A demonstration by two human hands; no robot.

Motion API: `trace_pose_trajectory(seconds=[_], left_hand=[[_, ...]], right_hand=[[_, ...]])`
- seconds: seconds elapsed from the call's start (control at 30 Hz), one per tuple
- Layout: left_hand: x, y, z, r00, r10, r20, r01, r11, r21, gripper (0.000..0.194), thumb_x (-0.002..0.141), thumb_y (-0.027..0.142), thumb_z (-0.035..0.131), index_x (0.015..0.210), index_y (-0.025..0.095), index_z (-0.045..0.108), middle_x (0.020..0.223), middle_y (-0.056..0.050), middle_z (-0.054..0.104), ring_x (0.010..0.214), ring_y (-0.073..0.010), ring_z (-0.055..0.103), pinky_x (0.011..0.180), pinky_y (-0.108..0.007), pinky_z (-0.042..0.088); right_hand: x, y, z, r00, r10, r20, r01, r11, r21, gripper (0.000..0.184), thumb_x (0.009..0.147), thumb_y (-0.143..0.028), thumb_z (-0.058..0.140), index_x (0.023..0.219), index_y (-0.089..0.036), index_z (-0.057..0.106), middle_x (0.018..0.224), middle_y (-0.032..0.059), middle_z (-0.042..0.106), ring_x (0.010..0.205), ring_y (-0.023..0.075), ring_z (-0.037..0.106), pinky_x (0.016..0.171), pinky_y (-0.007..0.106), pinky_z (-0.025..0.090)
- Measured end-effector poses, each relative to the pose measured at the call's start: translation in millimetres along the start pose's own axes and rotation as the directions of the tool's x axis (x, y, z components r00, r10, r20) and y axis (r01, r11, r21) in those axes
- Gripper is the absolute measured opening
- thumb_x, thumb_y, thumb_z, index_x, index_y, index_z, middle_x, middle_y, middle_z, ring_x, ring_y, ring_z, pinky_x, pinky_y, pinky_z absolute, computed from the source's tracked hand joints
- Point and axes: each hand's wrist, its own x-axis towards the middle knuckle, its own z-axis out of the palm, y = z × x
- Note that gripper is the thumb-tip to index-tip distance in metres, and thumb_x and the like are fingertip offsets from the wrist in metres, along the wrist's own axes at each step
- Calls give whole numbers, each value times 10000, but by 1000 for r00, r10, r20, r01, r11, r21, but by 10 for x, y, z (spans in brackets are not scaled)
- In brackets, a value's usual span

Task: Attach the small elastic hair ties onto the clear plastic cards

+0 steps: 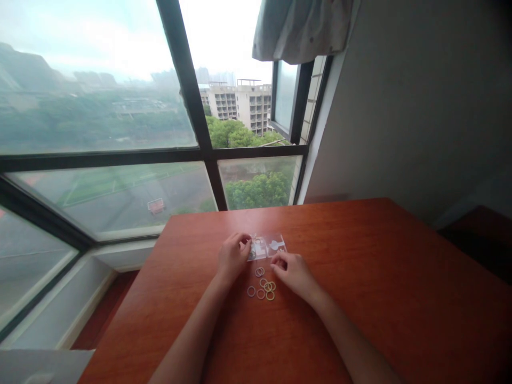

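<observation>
A small clear plastic box (260, 249) lies opened flat on the table, its lid (276, 243) spread to the right. Some small rings show inside the box. My left hand (234, 257) has its fingers curled closed on the box's left edge. Just below the lid's near right corner is my right hand (293, 271), thumb and fingertips pinched together; whatever they hold is too small to make out. Between my forearms lie several thin, pale-coloured rings: a pair of overlapping rings (260, 272), a purplish ring (251, 291), a pinkish ring (261, 294) and a yellowish ring (270, 295).
The reddish-brown wooden table (360, 277) reaches well to the right of my hands. Dark-framed windows (210, 154) stand behind its far edge and to the left, with a curtain (302, 29) above. A plain wall (400, 106) rises on the right.
</observation>
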Motion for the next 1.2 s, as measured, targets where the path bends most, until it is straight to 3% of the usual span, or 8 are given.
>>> trace_pose_trajectory(seconds=[0.27, 0.4, 1.03, 1.2], left_hand=[[-57, 9, -116, 1000, 14, 6, -13, 999, -39, 101, 822, 203, 561, 843, 190, 660, 785, -7, 649, 640, -118, 539, 600, -224, 386], [-84, 20, -126, 999, 28, 31, -26, 997, -70, 110, 833, 203, 548, 850, 186, 655, 779, -6, 639, 634, -114, 539, 599, -222, 390], [-112, 86, -149, 996, 70, 51, -64, 991, -117, 99, 822, 175, 546, 834, 185, 643, 759, -1, 610, 624, -112, 516, 605, -225, 386], [-120, 135, -162, 989, 115, 91, -99, 982, -159, 107, 841, 204, 538, 850, 178, 641, 754, -2, 603, 607, -104, 489, 596, -222, 382]], right_hand=[[-69, -16, -158, 969, -59, 240, 62, 998, -5, 115, 730, -161, 599, 777, -186, 700, 645, -23, 638, 585, 102, 548, 529, 184, 345], [-99, -48, -163, 955, -65, 290, 80, 996, -40, 102, 731, -190, 619, 786, -190, 705, 640, -24, 632, 567, 96, 534, 515, 182, 328], [-107, -91, -136, 949, -105, 296, 126, 991, -53, 101, 738, -180, 621, 761, -212, 714, 658, -26, 664, 585, 98, 558, 534, 187, 329], [-53, -57, -91, 982, -117, 150, 118, 993, 4, 63, 768, -203, 629, 747, -189, 686, 634, -22, 639, 574, 102, 536, 544, 195, 347]])
